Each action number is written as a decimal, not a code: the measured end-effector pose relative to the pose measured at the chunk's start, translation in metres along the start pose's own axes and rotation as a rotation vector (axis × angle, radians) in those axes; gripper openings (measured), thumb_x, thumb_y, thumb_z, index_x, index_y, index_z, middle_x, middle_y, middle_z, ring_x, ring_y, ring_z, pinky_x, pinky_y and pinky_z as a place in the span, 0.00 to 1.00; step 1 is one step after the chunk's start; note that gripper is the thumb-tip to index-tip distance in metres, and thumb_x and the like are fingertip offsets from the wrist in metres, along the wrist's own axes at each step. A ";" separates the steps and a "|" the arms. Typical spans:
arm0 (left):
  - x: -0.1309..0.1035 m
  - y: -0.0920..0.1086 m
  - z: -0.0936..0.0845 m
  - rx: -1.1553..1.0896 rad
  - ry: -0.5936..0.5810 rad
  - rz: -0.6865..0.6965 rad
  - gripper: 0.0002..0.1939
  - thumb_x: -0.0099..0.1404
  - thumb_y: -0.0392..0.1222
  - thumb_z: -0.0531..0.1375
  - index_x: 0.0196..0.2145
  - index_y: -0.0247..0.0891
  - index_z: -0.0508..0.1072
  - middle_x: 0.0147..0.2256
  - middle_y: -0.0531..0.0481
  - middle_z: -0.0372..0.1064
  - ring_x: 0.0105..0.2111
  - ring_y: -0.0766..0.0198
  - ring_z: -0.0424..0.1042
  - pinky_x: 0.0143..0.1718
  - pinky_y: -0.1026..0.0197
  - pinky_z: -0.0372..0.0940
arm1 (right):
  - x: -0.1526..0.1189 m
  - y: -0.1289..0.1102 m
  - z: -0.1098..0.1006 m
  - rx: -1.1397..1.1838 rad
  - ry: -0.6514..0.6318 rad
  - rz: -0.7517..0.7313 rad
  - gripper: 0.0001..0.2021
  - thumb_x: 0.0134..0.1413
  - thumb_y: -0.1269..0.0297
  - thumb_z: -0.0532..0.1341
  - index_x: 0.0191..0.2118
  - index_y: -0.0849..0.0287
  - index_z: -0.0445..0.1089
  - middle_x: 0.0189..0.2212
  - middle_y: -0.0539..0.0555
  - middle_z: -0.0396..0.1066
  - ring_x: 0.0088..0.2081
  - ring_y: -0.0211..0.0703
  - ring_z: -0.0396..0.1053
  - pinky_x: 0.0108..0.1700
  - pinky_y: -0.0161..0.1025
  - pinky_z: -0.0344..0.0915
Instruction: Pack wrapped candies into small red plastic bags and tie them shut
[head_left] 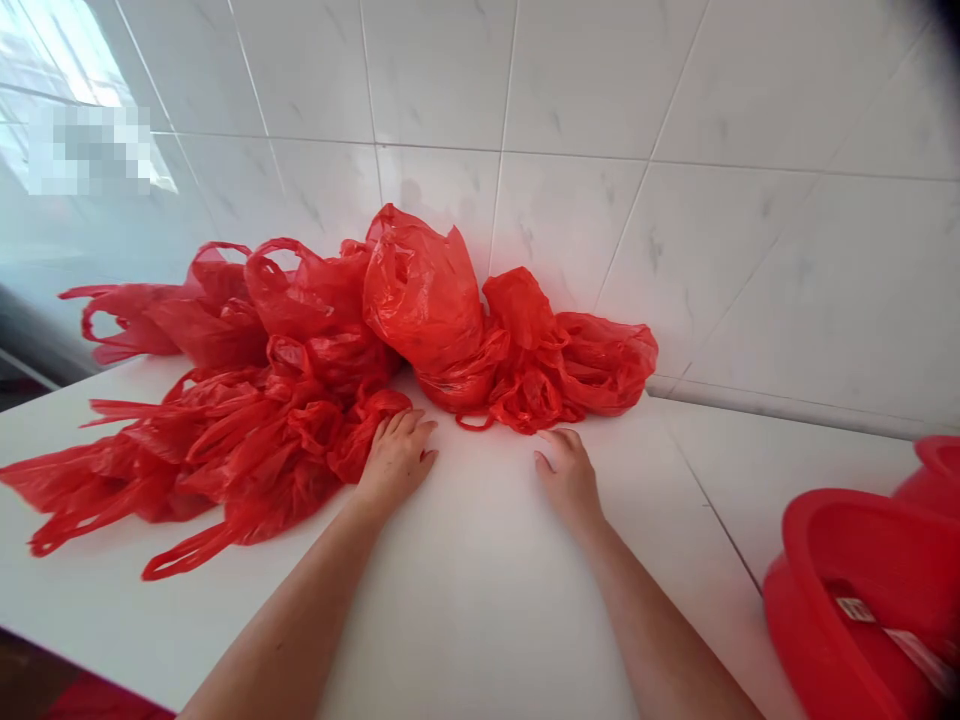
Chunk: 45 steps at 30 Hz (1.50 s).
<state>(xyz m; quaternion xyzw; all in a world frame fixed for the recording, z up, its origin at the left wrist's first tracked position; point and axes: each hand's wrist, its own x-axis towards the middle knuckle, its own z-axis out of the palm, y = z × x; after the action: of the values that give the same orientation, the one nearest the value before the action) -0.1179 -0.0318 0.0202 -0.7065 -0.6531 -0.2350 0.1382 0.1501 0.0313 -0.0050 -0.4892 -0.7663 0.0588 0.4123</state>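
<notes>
Crumpled red plastic bags (247,440) lie heaped on the left of a white table (480,580), several with their loop handles sticking out. More bunched red bags (525,360) rest against the wall, and a puffed-up red bag (420,290) stands tallest in the middle. My left hand (397,455) touches the right edge of the left heap, its fingers stretched out and slightly apart. Close in front of the bunched bags at the back, my right hand (568,475) has its thumb and fingers apart, with nothing seen in it.
A large red plastic basin (810,600) stands at the right, with a label inside it, and another red rim (937,460) shows behind. White marbled wall tiles (577,100) rise along the table's back. A seam (731,535) crosses the tabletop at right.
</notes>
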 end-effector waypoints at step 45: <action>0.184 0.109 0.037 0.005 0.134 0.112 0.14 0.60 0.37 0.57 0.43 0.34 0.75 0.60 0.36 0.57 0.60 0.41 0.51 0.54 0.33 0.49 | 0.020 0.007 0.024 -0.067 -0.179 0.126 0.27 0.50 0.66 0.56 0.58 0.60 0.60 0.50 0.61 0.64 0.50 0.55 0.62 0.50 0.50 0.61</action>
<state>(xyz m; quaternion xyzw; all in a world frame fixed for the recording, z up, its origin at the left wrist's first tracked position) 0.0025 0.1327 0.0956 -0.7241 -0.6026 -0.2722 0.1963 0.1347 0.0585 -0.0132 -0.5426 -0.7693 0.1024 0.3213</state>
